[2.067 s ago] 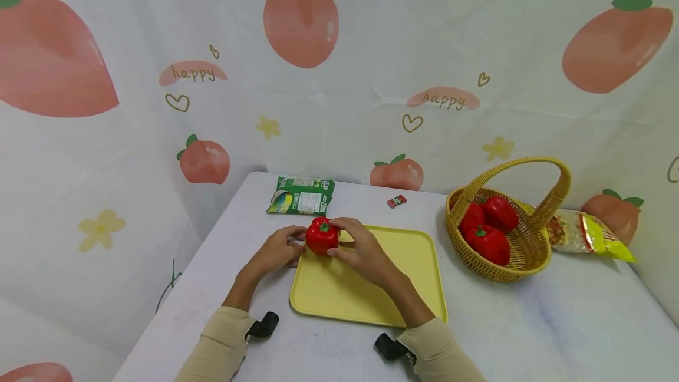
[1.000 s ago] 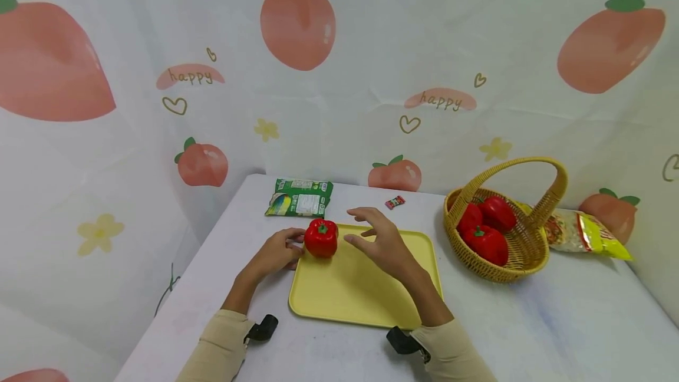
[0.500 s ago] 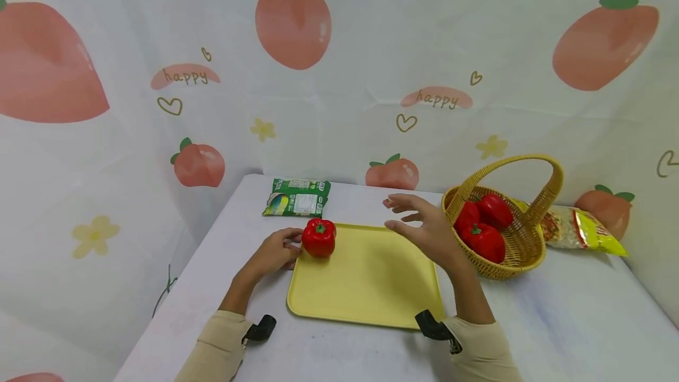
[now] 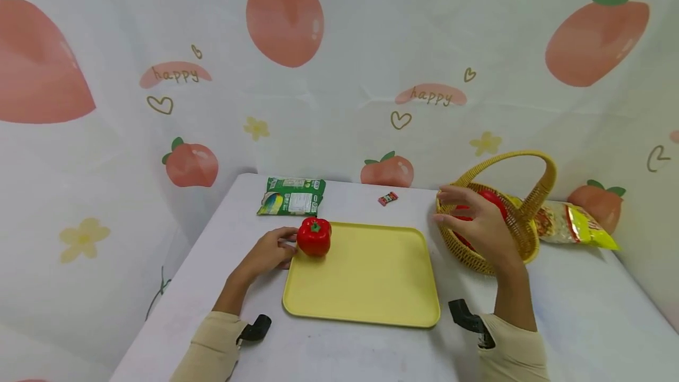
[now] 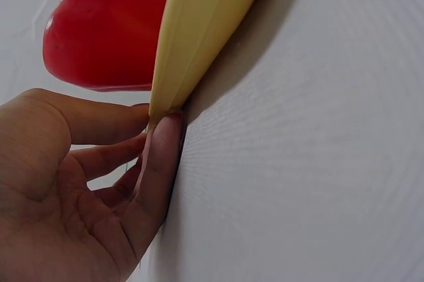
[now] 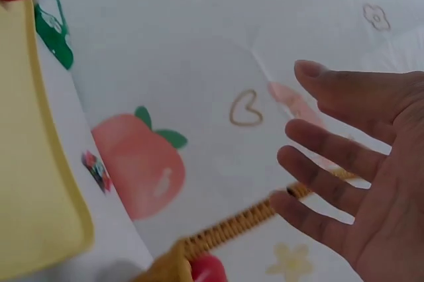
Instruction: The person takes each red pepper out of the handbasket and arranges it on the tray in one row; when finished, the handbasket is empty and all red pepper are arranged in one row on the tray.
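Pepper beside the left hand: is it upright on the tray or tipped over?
Upright: in the head view the pepper stands at the far left corner of the tray, green stem facing up.

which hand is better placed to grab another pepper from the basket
Likely the right hand: it is open, empty and close to the basket. The left hand pinches the edge of the tray, over on the side away from the basket.

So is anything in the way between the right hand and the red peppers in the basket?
Nothing visible stands between the right hand and the red bell peppers. The handle arches over the wicker basket, though, so the hand might bump it.
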`<state>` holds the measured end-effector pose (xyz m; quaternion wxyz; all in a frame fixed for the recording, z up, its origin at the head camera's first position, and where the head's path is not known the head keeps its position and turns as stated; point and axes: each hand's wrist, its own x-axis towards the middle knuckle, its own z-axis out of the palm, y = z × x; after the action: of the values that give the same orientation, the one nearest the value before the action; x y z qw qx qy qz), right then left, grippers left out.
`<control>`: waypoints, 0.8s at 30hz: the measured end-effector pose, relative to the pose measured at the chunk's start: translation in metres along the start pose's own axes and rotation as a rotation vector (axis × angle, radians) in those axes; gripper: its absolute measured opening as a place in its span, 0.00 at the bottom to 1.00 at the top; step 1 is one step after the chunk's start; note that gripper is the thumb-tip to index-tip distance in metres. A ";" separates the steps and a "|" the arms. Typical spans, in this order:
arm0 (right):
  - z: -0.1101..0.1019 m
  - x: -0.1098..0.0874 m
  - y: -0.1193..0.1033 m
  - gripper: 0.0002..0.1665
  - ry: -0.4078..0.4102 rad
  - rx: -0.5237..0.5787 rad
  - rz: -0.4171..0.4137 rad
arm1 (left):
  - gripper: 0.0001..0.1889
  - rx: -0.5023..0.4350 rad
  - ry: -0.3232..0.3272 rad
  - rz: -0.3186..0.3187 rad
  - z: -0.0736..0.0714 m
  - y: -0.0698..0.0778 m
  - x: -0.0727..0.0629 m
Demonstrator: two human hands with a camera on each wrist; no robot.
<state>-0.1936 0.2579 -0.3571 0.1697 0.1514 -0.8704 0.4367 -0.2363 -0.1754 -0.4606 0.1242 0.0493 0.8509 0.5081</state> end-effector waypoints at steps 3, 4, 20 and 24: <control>-0.012 -0.004 0.007 0.33 0.012 -0.012 0.027 | 0.29 0.002 0.002 -0.003 0.000 0.001 -0.001; -0.015 -0.005 0.011 0.33 0.012 -0.015 0.042 | 0.30 0.004 0.001 -0.003 0.000 0.000 -0.001; -0.047 -0.021 0.056 0.48 -0.123 -0.029 0.350 | 0.30 -0.011 0.000 -0.008 0.000 -0.002 0.000; -0.048 -0.022 0.065 0.51 -0.159 -0.065 0.394 | 0.31 -0.009 0.000 -0.009 0.000 -0.001 0.000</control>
<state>-0.1927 0.3370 -0.3859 0.0167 0.0065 -0.9075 0.4197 -0.2364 -0.1757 -0.4619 0.1266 0.0446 0.8487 0.5115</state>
